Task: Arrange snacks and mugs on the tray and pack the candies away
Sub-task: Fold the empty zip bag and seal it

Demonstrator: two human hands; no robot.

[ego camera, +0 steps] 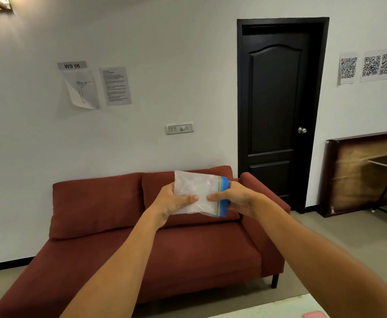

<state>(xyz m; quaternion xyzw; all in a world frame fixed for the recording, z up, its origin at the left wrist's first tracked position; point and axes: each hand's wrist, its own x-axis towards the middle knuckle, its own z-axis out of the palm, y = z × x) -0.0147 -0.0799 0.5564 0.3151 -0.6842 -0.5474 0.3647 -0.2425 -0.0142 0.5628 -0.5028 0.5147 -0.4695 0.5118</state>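
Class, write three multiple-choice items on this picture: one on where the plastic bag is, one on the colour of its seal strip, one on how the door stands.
1. Where is the plastic bag?
A. on the sofa seat
B. held in the air by both hands
C. on the floor

2. What colour is its seal strip?
A. blue
B. red
C. black

3. How does the door stand?
A. wide open
B. half open
C. shut

Key: 1 B, the left hand and right hand grip it in front of the sofa; 2 A, a blue band; 3 C, it sits flush in its frame.
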